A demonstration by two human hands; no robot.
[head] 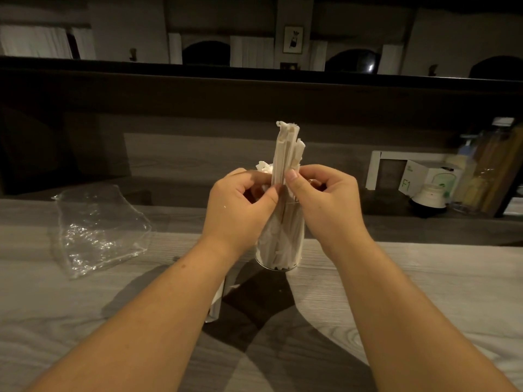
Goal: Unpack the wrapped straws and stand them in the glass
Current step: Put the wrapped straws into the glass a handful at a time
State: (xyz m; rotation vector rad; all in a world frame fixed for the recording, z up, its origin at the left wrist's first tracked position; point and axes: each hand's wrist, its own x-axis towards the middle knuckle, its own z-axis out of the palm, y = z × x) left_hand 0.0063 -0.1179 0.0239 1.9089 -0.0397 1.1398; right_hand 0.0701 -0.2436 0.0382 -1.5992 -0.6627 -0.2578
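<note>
Both hands meet above the glass point(278, 250), which stands upright on the desk point(424, 292) directly below and between the wrists. The left hand point(240, 205) has its fingers curled, thumb pressed against a bundle of wrapped straws point(285, 154). The right hand point(325, 202) pinches the same bundle from the opposite side, thumb tip on the paper. The bundle rises upright above both hands, its lower ends inside the glass among other paper-wrapped straws. A crumpled clear plastic bag point(99, 230) lies on the desk, well left of the left hand. A white box point(421, 176) sits far right of the right hand.
</note>
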